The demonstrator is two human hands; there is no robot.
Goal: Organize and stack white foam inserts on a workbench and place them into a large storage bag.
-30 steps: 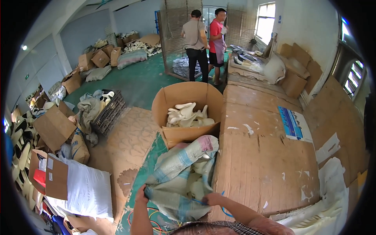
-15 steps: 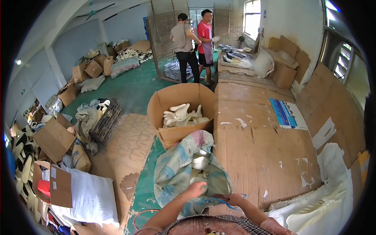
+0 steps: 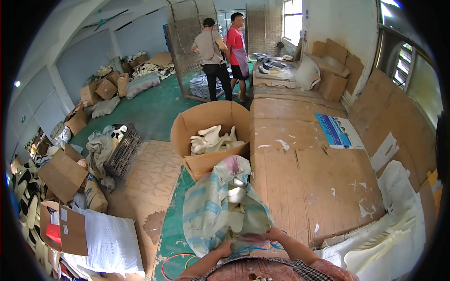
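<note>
A pale woven sack (image 3: 201, 213) with blue stripes stands right in front of me, its mouth spread toward my body. Cream-coloured insoles (image 3: 236, 195) lie inside it. My left hand (image 3: 226, 248) is closed on the near left part of the sack's rim, its fingertips partly hidden. On the near right of the rim, my right hand (image 3: 275, 234) pinches the sack edge. A thin blue cord (image 3: 258, 247) runs along the rim by the right hand.
Beyond the sack stands a cardboard box (image 3: 211, 112) of similar insoles. A cardboard-covered table (image 3: 300, 178) runs along my right. To the left are a dark crate (image 3: 124, 152), a white sack (image 3: 110, 239) and piled soles (image 3: 30, 206). Two people (image 3: 213, 56) stand at the far end.
My left hand has come down from over the sack's opening to its near rim. The right hand stays at the rim, slightly shifted. The whole view has moved a little.
</note>
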